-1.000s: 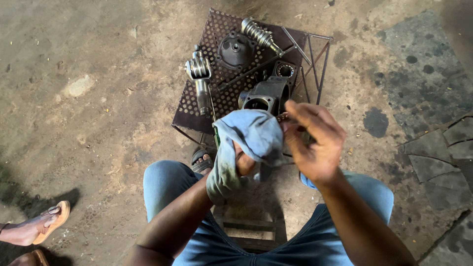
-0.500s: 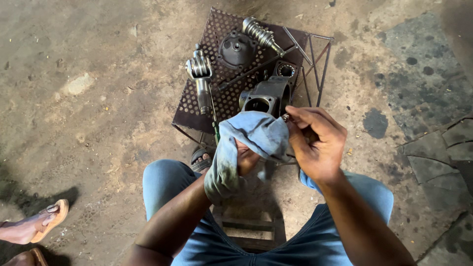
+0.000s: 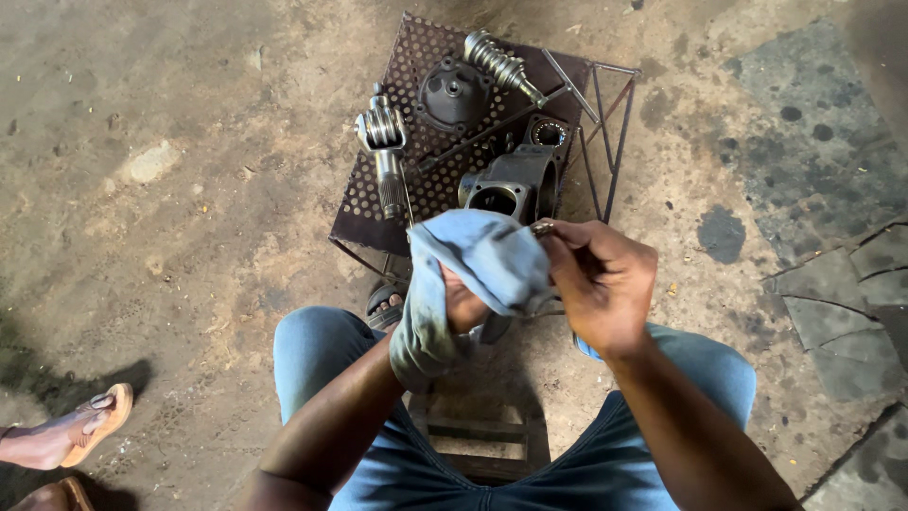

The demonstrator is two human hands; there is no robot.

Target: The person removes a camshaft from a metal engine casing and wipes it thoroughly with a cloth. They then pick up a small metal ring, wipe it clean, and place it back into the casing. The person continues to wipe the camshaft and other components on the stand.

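Right fingers: the right hand (image 3: pixel 601 284) is curled nearly closed, thumb and forefinger pinching a small metal ring-shaped part (image 3: pixel 542 227) at its fingertips; too small to identify further.
Left fingers: the left hand (image 3: pixel 463 305) is mostly hidden under a pale blue rag (image 3: pixel 478 255); the fingers look closed around the cloth from inside, and how tightly cannot be told.
Rag: soft, crumpled fabric, grey-green with grime along its lower folds, draped over the left hand and touching the small part held by the right.
Position: both hands meet above the person's knees, which are in blue jeans (image 3: pixel 397 473), just in front of a low stand.
Stand: a perforated metal plate (image 3: pixel 378 194), rust-brown with rows of round holes, on a thin welded rod frame (image 3: pixel 605 123).
On the plate: a dark cast housing (image 3: pixel 515 185) with round bores, nearest the hands; a round black cover (image 3: pixel 452 95); a shiny worm shaft (image 3: pixel 501 66) with spiral grooves; a second steel shaft (image 3: pixel 383 151) with a grooved head and splined stem; a bearing ring (image 3: pixel 547 134).
Ground: rough, stained concrete floor (image 3: pixel 189 189), cracked slabs at right.
Nearby: another person's sandalled foot (image 3: pixel 71 435) at lower left.
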